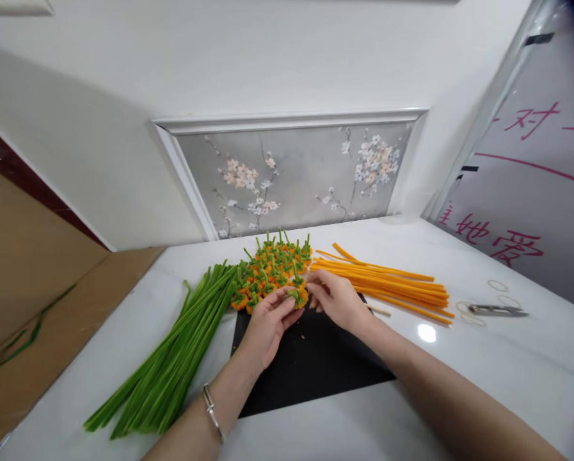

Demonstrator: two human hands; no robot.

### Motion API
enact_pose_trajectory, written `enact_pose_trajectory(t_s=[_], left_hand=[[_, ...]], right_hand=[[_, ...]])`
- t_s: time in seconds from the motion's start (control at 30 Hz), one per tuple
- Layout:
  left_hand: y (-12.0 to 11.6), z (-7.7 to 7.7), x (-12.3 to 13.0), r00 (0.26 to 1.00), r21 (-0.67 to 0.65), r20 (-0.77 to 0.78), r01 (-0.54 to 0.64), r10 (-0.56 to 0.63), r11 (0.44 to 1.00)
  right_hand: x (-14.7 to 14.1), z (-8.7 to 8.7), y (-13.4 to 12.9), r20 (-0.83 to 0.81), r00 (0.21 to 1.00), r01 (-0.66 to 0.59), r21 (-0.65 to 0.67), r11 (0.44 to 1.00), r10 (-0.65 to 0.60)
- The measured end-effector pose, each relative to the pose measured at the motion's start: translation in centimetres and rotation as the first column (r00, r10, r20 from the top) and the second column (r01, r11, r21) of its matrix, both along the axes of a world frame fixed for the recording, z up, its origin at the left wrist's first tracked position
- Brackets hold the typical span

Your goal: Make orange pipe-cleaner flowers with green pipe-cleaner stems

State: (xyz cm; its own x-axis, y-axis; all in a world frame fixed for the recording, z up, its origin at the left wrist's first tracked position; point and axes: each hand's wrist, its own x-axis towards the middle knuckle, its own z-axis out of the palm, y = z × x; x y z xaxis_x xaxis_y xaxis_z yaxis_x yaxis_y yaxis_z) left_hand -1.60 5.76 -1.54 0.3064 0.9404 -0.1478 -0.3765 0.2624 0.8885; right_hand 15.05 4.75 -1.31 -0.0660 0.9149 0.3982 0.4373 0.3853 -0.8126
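green stems (pixel 176 358): fuzzy | tabletop (pixel 488 371): glossy | mat (pixel 310 365): matt | bracelet (pixel 211 410): shiny metal

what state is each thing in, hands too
Left hand, closed on the orange-green piece
Right hand, fingers bent beside that piece, grip unclear
Orange-green piece, held, partly hidden
Pile of similar pieces, crowded together, many green tips upward
Green strips, loose, fanned out
Orange strips, loose, roughly side by side
Black mat, flat, partly covered
Metal tool, lying down, open or shut unclear
Pale loops, loose, by the tool
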Motion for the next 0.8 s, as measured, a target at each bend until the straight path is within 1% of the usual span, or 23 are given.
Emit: enact_pose_trajectory(t_s=[0.03, 0.07, 0.13, 0.2, 0.33, 0.4, 0.5, 0.6, 0.67, 0.8], left_hand=[[0.1, -0.1, -0.1, 0.999, 0.001, 0.012, -0.030, 0.030, 1.000], [0.1, -0.1, -0.2, 0.998, 0.002, 0.021, -0.058, 0.058, 0.998], [0.1, -0.2, -0.2, 0.994, 0.009, 0.039, -0.101, 0.100, 0.995], [0.0, -0.3, 0.0, 0.990, 0.022, 0.067, -0.123, 0.121, 0.992], [-0.3, -0.4, 0.3, 0.989, 0.039, 0.080, -0.126, 0.123, 0.991], [-0.3, -0.4, 0.4, 0.991, 0.043, 0.066, -0.118, 0.115, 0.992], [-0.4, -0.4, 0.4, 0.993, 0.053, 0.057, -0.108, 0.105, 0.993], [-0.4, -0.1, 0.4, 0.993, 0.094, 0.030, -0.115, 0.113, 0.989], [-0.5, 0.1, 0.4, 0.992, 0.143, -0.012, -0.121, 0.124, 0.982], [-0.7, 0.3, 0.3, 0.990, 0.234, -0.089, -0.084, 0.107, 0.969]], right_hand=[[-0.1, -0.3, 0.1, -0.124, 0.992, -0.012, -0.062, 0.998, 0.004], [-0.4, -0.5, 0.1, -0.214, 0.977, -0.036, -0.107, 0.994, 0.012], [-1.1, -0.9, 0.0, -0.304, 0.952, -0.085, -0.141, 0.986, 0.039], [-1.8, -1.2, -0.4, -0.314, 0.948, -0.089, -0.144, 0.986, 0.040], [-2.8, -1.6, -0.8, -0.274, 0.960, 0.018, -0.126, 0.992, -0.052], [-2.8, -1.6, -0.7, -0.284, 0.956, 0.033, -0.149, 0.988, -0.075], [-2.4, -1.5, -0.4, -0.322, 0.945, -0.014, -0.203, 0.979, -0.053], [-1.6, -0.9, 0.0, -0.378, 0.925, -0.138, -0.254, 0.957, 0.034], [-1.0, -0.5, 0.1, -0.384, 0.920, -0.180, -0.231, 0.956, 0.081], [-0.3, -0.2, 0.3, -0.329, 0.937, -0.171, -0.147, 0.974, 0.115]])
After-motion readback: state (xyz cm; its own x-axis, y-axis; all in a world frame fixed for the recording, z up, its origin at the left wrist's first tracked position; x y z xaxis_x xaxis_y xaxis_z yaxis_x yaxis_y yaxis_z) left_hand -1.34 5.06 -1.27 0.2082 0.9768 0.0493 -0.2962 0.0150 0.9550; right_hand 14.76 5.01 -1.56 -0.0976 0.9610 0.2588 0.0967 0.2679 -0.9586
